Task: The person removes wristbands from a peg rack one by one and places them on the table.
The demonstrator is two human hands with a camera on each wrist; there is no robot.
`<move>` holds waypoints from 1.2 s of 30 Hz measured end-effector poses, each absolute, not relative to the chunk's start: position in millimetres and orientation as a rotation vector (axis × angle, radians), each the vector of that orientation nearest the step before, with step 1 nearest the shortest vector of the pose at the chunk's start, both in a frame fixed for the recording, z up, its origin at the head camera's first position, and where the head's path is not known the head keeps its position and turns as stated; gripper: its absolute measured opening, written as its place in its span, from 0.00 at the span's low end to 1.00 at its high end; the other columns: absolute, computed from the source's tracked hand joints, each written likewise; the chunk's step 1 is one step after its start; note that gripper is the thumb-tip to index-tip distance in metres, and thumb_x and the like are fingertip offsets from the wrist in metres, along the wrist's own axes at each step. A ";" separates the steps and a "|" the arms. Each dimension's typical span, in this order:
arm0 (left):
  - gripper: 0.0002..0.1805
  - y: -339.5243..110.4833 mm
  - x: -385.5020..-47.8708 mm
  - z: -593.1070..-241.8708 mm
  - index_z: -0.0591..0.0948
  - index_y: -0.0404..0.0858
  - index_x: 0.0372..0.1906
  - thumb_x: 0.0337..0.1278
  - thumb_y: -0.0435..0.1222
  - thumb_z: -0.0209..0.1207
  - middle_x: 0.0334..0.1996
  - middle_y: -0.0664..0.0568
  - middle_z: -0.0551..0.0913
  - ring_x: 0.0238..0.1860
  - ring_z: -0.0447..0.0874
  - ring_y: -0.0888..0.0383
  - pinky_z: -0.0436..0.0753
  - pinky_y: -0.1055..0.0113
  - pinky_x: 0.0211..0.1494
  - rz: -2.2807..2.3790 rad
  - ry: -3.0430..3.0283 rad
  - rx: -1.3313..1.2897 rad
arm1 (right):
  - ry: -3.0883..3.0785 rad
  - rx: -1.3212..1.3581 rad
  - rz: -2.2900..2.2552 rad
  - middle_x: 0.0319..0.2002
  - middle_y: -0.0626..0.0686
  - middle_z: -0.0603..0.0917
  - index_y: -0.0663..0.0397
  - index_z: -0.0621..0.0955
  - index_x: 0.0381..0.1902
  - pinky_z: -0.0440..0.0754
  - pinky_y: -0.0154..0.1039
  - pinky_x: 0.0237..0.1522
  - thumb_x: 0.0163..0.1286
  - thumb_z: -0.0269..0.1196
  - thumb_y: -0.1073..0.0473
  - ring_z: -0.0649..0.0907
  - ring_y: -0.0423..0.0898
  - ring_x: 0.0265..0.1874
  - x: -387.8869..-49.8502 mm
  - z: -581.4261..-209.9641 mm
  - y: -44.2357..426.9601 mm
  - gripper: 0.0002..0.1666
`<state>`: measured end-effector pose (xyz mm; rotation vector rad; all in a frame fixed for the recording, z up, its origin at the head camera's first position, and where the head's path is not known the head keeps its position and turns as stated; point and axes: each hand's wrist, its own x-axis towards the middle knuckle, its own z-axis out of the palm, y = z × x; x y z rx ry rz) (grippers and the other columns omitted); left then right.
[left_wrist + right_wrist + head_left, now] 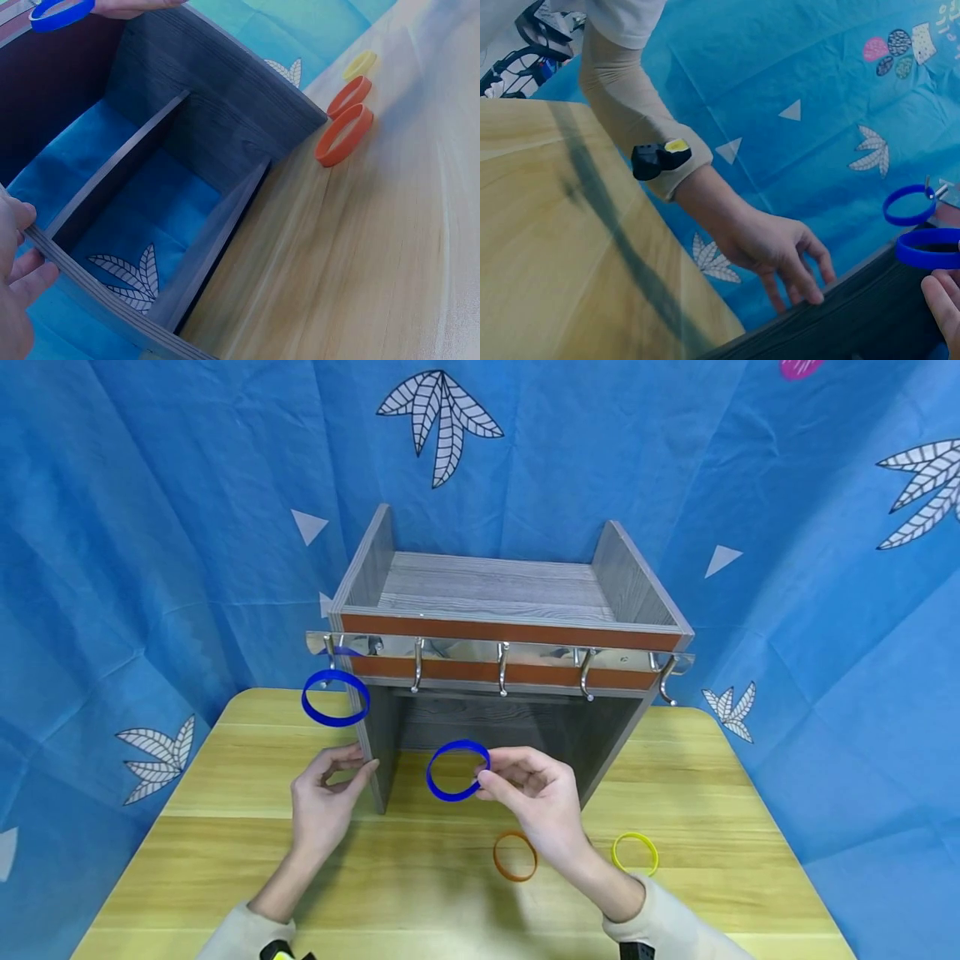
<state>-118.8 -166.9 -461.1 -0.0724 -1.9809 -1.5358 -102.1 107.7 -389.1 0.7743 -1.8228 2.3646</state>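
My right hand pinches a blue silicone wristband between thumb and fingers, in front of the shelf's lower opening. A second blue wristband hangs from the leftmost metal hook on the rack; the right wrist view shows that band on its hook too. With thumb and fingertips, my left hand holds the front edge of the grey wooden shelf's left side panel. Only part of the left hand appears in the left wrist view.
On the wooden table lie an orange wristband and a yellow wristband. The left wrist view shows another orange wristband. Several more hooks line the shelf's front. A blue patterned cloth hangs behind.
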 end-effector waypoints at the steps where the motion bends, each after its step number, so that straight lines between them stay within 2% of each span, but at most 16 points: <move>1: 0.12 -166.9 -118.7 -461.1 0.88 0.32 0.44 0.53 0.22 0.73 0.37 0.70 0.87 0.37 0.86 0.76 0.89 0.80 0.35 -1.535 -1.984 -0.072 | -1.826 0.774 2.361 0.39 0.43 0.91 0.49 0.87 0.48 0.95 0.37 0.42 0.69 0.68 0.74 0.91 0.38 0.37 -102.0 -390.6 108.4 0.16; 5: 0.12 -166.9 -118.8 -461.3 0.88 0.32 0.44 0.54 0.22 0.74 0.37 0.71 0.86 0.38 0.86 0.76 0.90 0.80 0.36 -1.534 -1.990 -0.072 | -1.828 0.772 2.352 0.39 0.43 0.91 0.49 0.87 0.48 0.95 0.37 0.41 0.69 0.67 0.75 0.91 0.37 0.37 -103.1 -397.6 112.6 0.18; 17: 0.12 -166.8 -119.9 -462.1 0.88 0.32 0.44 0.54 0.22 0.73 0.38 0.66 0.88 0.38 0.87 0.76 0.90 0.80 0.35 -1.531 -1.980 -0.091 | -1.923 0.665 2.383 0.37 0.43 0.91 0.49 0.87 0.46 0.95 0.36 0.40 0.69 0.67 0.74 0.91 0.38 0.36 -110.7 -422.1 129.6 0.16; 23: 0.12 -166.7 -119.6 -461.6 0.88 0.32 0.44 0.54 0.22 0.73 0.38 0.70 0.87 0.38 0.86 0.76 0.90 0.80 0.35 -1.533 -1.983 -0.086 | -2.008 0.578 2.398 0.37 0.43 0.90 0.48 0.87 0.46 0.95 0.36 0.40 0.70 0.68 0.72 0.91 0.37 0.35 -112.1 -435.7 133.6 0.14; 25: 0.12 -166.7 -119.6 -461.5 0.88 0.32 0.44 0.54 0.22 0.73 0.38 0.72 0.86 0.38 0.86 0.76 0.90 0.80 0.35 -1.535 -1.984 -0.082 | -2.045 0.542 2.408 0.36 0.43 0.90 0.52 0.87 0.47 0.95 0.37 0.41 0.70 0.68 0.72 0.91 0.38 0.34 -111.8 -440.1 133.7 0.12; 28: 0.12 -166.8 -120.0 -461.7 0.88 0.32 0.44 0.54 0.22 0.73 0.37 0.73 0.86 0.38 0.86 0.76 0.90 0.80 0.36 -1.540 -1.982 -0.078 | -2.100 0.482 2.431 0.36 0.43 0.89 0.64 0.85 0.50 0.95 0.39 0.42 0.70 0.69 0.71 0.91 0.39 0.34 -111.2 -446.6 132.8 0.11; 32: 0.12 -166.9 -120.2 -462.1 0.88 0.32 0.44 0.54 0.22 0.73 0.37 0.73 0.86 0.38 0.86 0.76 0.90 0.80 0.36 -1.544 -1.979 -0.078 | -2.171 0.413 2.442 0.34 0.42 0.88 0.80 0.80 0.53 0.95 0.38 0.42 0.70 0.69 0.70 0.91 0.38 0.33 -111.1 -456.0 130.0 0.19; 36: 0.12 -167.0 -120.1 -462.2 0.88 0.32 0.44 0.54 0.22 0.73 0.37 0.73 0.86 0.38 0.86 0.76 0.90 0.80 0.36 -1.542 -1.977 -0.079 | -2.227 0.374 2.461 0.34 0.41 0.88 0.82 0.78 0.55 0.95 0.38 0.42 0.70 0.69 0.70 0.91 0.37 0.33 -111.8 -467.4 127.3 0.21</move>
